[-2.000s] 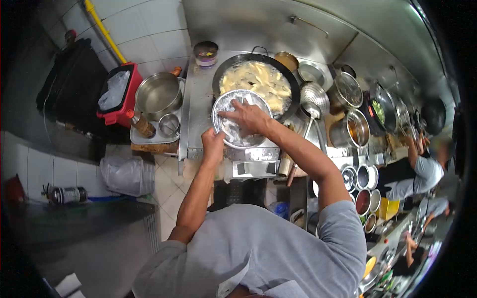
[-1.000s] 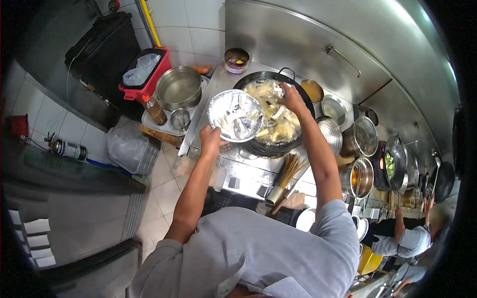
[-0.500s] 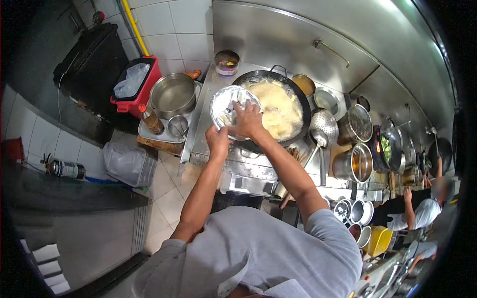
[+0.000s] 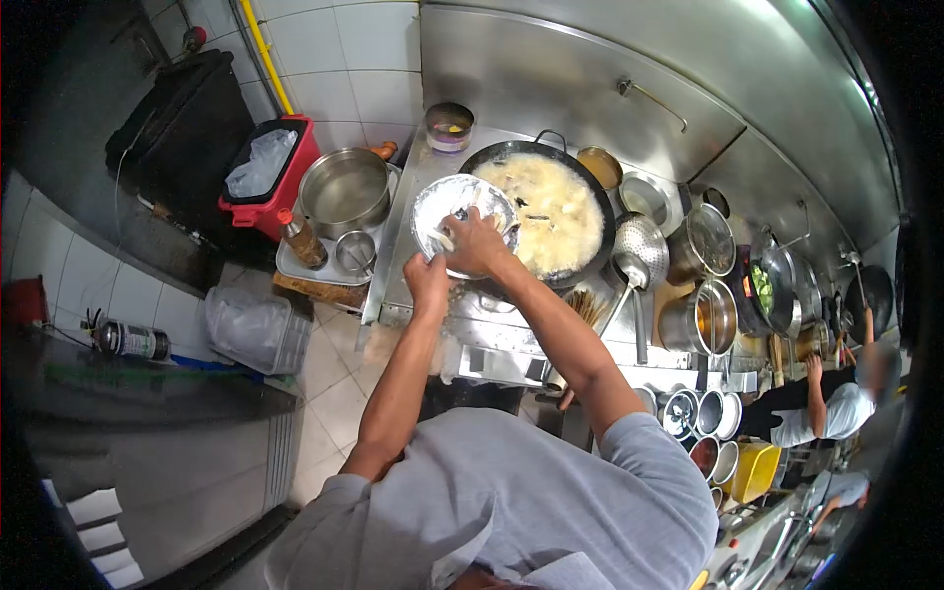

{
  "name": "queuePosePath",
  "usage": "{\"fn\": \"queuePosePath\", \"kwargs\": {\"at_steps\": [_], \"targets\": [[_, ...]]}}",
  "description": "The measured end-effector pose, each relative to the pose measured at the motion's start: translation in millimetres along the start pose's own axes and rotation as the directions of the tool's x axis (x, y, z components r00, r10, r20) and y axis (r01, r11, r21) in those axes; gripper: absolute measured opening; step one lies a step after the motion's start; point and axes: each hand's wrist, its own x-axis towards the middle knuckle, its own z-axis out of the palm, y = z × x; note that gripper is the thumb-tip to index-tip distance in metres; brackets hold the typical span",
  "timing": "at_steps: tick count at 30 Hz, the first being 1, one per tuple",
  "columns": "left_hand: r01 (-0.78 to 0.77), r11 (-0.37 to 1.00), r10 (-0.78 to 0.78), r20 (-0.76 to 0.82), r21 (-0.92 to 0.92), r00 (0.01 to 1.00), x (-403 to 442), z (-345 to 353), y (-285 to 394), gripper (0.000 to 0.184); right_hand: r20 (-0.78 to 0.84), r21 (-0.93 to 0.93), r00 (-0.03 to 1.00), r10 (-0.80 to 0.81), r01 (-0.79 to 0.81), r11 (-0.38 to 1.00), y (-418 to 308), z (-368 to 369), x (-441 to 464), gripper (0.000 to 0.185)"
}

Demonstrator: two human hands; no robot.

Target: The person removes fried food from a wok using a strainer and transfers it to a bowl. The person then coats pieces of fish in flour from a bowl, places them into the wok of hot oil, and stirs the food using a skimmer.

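Note:
A round metal bowl (image 4: 425,205), coated inside with white flour or batter, is tilted beside the wok's left edge. My left hand (image 4: 429,283) grips its near rim. Inside the bowl is my right hand (image 4: 474,246), fingers bent down among pale and dark food pieces; what lies between the fingertips is partly hidden. The large black wok (image 4: 602,258) holds bubbling oil with pale, foamy pieces and a few dark strips floating in it.
Right of the wok are a perforated skimmer (image 4: 641,244), a steel pot (image 4: 693,324) and several pans. A big steel pot (image 4: 344,192) and a sauce bottle (image 4: 302,241) stand at left. A co-worker (image 4: 826,408) is far right.
My right hand has moved slightly down and its spread fingers have drawn together in the bowl. Dark strips now show in the oil near the bowl.

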Motion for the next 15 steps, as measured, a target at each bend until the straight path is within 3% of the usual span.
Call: {"fn": "queuePosePath", "kwargs": {"at_steps": [5, 10, 15], "targets": [[0.032, 0.997, -0.03, 0.017, -0.076, 0.999, -1, -1, -5, 0.015, -0.05, -0.016, 0.999, 0.002, -0.003, 1.0, 14, 21, 9, 0.069], [0.057, 0.998, -0.057, 0.003, -0.019, 0.998, -4, 1, -6, 0.017, -0.056, 0.032, 0.998, 0.029, -0.027, 0.999, 23, 20, 6, 0.066], [0.088, 0.995, -0.088, 0.004, 0.047, 0.996, -3, 4, 0, 0.02, -0.244, 0.217, 0.966, -0.079, 0.134, 0.967, 57, 14, 10, 0.061]]}}
